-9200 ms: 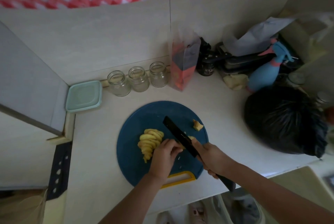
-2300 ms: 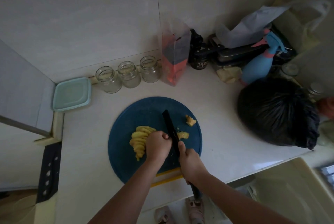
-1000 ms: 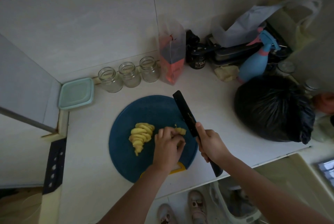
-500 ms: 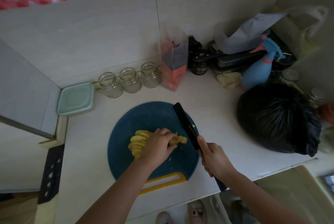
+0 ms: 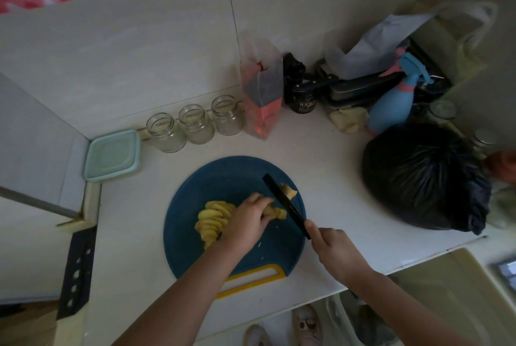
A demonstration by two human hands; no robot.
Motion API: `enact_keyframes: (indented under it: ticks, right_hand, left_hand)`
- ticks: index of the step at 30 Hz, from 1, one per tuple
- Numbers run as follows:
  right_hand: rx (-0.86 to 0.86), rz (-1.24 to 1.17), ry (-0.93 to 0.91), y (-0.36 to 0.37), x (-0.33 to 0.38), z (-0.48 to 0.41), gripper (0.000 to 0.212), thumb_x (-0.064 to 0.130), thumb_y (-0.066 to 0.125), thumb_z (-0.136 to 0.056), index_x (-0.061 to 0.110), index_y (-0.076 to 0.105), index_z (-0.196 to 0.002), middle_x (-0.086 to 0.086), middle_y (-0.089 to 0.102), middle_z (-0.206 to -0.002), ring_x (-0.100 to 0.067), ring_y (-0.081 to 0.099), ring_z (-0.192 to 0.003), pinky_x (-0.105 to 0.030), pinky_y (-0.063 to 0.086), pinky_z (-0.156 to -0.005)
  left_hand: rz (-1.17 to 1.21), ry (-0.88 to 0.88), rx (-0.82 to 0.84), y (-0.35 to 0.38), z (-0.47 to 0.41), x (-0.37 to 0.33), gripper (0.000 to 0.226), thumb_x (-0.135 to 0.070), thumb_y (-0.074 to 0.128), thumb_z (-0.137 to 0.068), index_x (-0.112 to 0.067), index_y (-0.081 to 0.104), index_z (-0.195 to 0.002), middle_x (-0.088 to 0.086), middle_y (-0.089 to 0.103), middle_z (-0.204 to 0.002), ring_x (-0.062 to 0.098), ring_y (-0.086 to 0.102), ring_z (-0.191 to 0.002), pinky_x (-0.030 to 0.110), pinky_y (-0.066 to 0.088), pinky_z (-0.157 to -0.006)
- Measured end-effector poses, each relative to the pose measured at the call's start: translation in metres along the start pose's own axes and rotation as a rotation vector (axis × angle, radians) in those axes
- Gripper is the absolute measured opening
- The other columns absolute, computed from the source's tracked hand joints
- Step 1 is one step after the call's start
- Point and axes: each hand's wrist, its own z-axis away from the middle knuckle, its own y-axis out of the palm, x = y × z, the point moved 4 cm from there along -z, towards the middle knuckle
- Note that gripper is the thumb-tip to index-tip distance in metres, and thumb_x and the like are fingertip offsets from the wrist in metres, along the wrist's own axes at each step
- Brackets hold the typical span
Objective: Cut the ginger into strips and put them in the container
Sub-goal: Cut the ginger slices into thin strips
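Head view: left grip [image 5: 245, 223] still pinches ginger [image 5: 276, 213], right grip [image 5: 335, 248] still clasps the knife [image 5: 287, 206], now beside an offcut [image 5: 290, 192].

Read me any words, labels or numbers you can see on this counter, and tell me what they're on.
No text here is legible.
Dark jar: pale lettering on its label, too small and blurred to read.
Middle glass jar: faint marks show through the glass, too blurred to read.
Red pouch: coloured panels only, with no print that can be read.
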Motion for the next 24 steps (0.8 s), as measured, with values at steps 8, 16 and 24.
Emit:
enact_keyframes:
  ticks: [8,16,24]
  right_hand:
    - [-0.068,0.358,-0.150,-0.009,-0.010,-0.007,0.084,0.075,0.000,-0.079,0.014,0.058,-0.075,-0.002,0.056,-0.064,-0.019,0.057,-0.066,-0.037,0.051,-0.070]
    - [-0.048,0.583,-0.276,-0.024,0.005,-0.022,0.082,0.070,-0.012,-0.071,0.018,0.050,-0.074,0.005,0.044,-0.059,-0.018,0.050,-0.063,-0.028,0.040,-0.065]
    - [0.049,0.485,-0.188,-0.024,0.005,-0.028,0.061,0.057,0.014,-0.095,0.014,0.048,-0.066,-0.002,0.050,-0.062,-0.018,0.053,-0.064,-0.027,0.040,-0.066]
  left_hand:
    - [0.049,-0.084,-0.177,0.016,0.015,-0.009,0.018,-0.012,0.074,-0.077,-0.010,0.065,-0.093,0.002,0.059,-0.093,0.013,0.060,-0.082,0.027,0.053,-0.072]
    - [0.041,-0.155,-0.180,0.015,0.012,-0.008,0.020,-0.009,0.075,-0.075,-0.013,0.064,-0.092,0.001,0.062,-0.094,0.016,0.062,-0.083,0.033,0.054,-0.071]
    - [0.128,-0.198,-0.210,0.015,0.009,-0.006,0.020,-0.011,0.075,-0.077,-0.011,0.065,-0.094,0.000,0.061,-0.096,0.005,0.055,-0.082,0.015,0.045,-0.073]
